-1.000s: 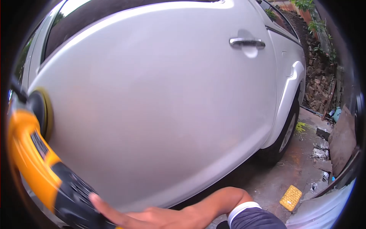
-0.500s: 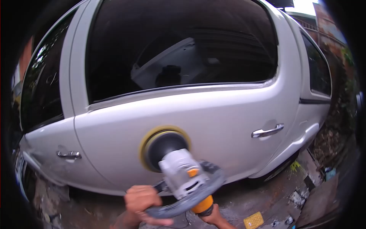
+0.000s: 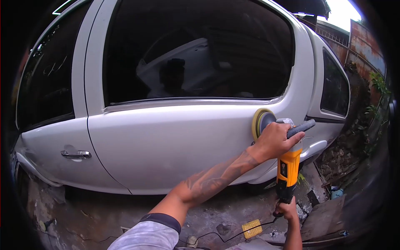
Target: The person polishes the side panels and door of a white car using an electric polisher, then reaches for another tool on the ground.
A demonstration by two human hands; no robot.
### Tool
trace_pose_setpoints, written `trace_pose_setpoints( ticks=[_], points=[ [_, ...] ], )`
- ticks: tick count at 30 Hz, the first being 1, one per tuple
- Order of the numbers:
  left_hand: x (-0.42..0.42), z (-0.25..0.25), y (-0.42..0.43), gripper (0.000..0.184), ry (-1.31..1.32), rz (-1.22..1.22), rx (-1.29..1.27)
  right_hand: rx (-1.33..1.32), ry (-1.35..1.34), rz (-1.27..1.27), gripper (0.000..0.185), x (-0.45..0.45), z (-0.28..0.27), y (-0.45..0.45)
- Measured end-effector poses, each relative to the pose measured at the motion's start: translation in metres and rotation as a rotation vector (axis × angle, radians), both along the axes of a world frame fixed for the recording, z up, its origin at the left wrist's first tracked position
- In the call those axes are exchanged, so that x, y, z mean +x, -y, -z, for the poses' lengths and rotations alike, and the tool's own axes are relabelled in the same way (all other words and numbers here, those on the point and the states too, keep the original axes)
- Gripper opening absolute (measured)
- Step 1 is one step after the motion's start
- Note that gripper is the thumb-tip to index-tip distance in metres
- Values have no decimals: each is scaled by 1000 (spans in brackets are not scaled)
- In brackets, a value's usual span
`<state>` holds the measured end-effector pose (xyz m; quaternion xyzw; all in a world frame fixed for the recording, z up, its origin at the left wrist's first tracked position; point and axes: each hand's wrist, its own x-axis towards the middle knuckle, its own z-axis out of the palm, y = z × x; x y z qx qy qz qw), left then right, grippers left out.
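A yellow and black car polisher (image 3: 288, 166) with a grey D-shaped front handle (image 3: 303, 127) is in both my hands. My left hand (image 3: 273, 142) reaches across and closes around that front handle. Lower down, my right hand (image 3: 287, 208) grips the black rear end of the body, where the cord leaves. The round yellow pad (image 3: 259, 121) is at the rear part of the white car door (image 3: 175, 146), just below the window's rear corner. My left forearm hides part of the door, and the rear door handle is out of sight behind my hand and the tool.
The dark window (image 3: 200, 54) reflects a person and a panel. A chrome handle (image 3: 76, 155) sticks out from the front door. On the ground lie a black cord (image 3: 225, 240), a yellow perforated block (image 3: 251, 229) and boards (image 3: 323, 218). Plants (image 3: 378, 83) grow at the right.
Both hands have carried the polisher right and up along the door, from its lower middle to the rear edge. The tool's body now points more downward. My view has shifted slightly.
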<state>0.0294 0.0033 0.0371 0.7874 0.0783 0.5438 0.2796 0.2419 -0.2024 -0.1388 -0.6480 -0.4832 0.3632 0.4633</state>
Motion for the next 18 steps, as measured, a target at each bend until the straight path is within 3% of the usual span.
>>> trace_pose_setpoints(
  ticks=[7, 18],
  points=[
    [-69, 0, 4, 54, 141, -80, -19, -2, 123, -9, 34, -48, -43, -4],
    [-378, 39, 82, 51, 174, -357, -73, 66, 281, -243, 17, -268, -21, -20]
  ],
)
